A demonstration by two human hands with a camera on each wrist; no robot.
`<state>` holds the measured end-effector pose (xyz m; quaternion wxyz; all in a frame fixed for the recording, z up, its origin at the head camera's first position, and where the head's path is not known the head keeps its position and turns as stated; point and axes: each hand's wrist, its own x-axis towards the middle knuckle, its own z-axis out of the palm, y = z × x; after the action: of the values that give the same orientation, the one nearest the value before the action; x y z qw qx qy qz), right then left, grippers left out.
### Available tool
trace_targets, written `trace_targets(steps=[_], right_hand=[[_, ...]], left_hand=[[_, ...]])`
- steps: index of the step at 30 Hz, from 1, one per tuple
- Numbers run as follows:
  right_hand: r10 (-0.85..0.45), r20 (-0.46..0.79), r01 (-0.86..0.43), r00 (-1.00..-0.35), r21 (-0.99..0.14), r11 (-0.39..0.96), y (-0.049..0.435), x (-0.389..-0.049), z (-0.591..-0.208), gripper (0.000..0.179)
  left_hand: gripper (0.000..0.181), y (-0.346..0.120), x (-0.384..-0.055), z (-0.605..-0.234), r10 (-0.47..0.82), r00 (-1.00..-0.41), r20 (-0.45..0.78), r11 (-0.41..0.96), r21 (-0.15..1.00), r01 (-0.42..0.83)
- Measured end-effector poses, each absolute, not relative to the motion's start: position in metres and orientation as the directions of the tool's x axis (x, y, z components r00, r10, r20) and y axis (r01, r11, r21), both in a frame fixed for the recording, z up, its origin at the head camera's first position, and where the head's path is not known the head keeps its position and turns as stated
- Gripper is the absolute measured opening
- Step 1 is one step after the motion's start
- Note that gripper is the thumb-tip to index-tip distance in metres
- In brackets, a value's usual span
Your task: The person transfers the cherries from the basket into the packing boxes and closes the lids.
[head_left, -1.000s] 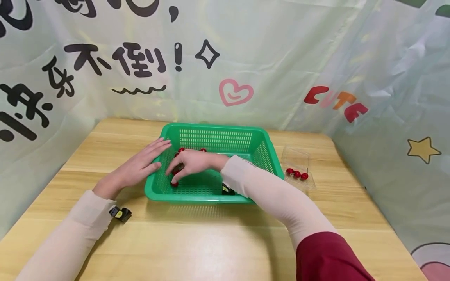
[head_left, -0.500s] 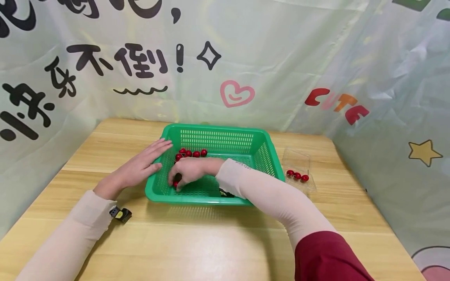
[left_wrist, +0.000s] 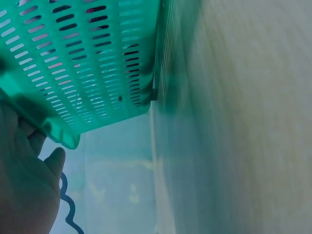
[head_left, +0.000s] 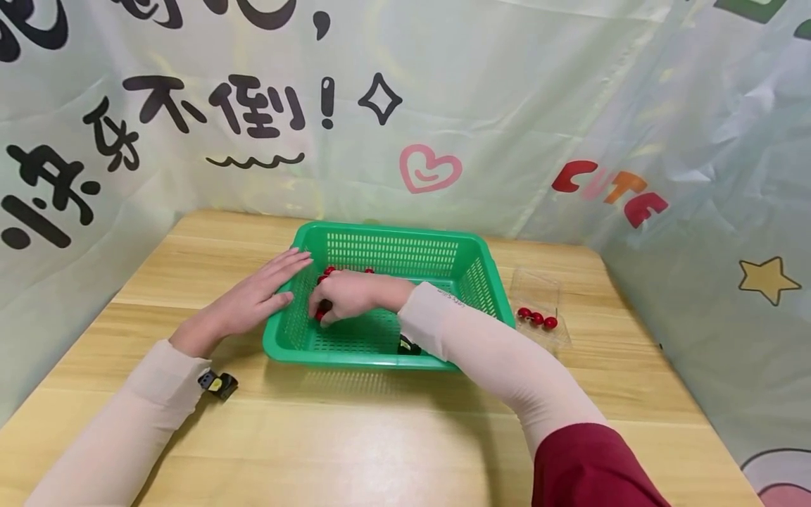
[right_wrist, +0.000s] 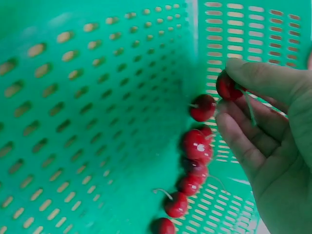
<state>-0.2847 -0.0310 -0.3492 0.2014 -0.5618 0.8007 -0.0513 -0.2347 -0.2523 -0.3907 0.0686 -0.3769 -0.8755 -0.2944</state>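
Note:
In the head view a green slotted plastic basket stands on the wooden table. My left hand rests on the basket's left rim with fingers stretched out. Reaching over the front right, my right hand is down inside the basket at its left end. Thumb and fingers pinch a red cherry with a pale stem hanging down, as the right wrist view shows. Beside the fingertips, other cherries lie in a row on the basket floor along the wall. The hand covers most of that row in the head view.
Right of the basket sits a clear plastic box with its lid up and 3 cherries in it. A printed cloth backdrop rises behind the table and along its sides. Each wrist carries a small black camera.
My right hand has closed on a cherry near the basket's front left and shifted slightly back with it, covering the rear cherries again. My left hand stays on the rim.

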Motion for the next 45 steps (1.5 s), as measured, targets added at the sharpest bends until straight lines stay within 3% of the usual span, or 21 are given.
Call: trace_targets(steps=[5, 15, 24, 45], right_hand=[[-0.93, -0.226, -0.88, -0.288, -0.321, 0.351, -0.024, -0.285, -0.339, 0.025], [-0.917, -0.155, -0.854, -0.368, -0.334, 0.399, -0.008, -0.287, -0.321, 0.029], [-0.905, -0.093, -0.838, -0.415, -0.347, 0.421, -0.001, -0.289, -0.32, 0.021], [-0.902, 0.078, -0.905, -0.425, -0.018, 0.425, 0.014, -0.283, -0.307, 0.019]], left_hand=[[0.06, -0.252, -0.234, -0.39, 0.619, -0.705, 0.346, 0.543, 0.46, 0.702], [0.06, -0.252, -0.234, -0.39, 0.621, -0.698, 0.355, 0.536, 0.457, 0.71], [0.059, -0.252, -0.233, -0.39, 0.621, -0.689, 0.373, 0.532, 0.445, 0.72], [0.058, -0.251, -0.234, -0.391, 0.617, -0.704, 0.352, 0.545, 0.454, 0.705]])
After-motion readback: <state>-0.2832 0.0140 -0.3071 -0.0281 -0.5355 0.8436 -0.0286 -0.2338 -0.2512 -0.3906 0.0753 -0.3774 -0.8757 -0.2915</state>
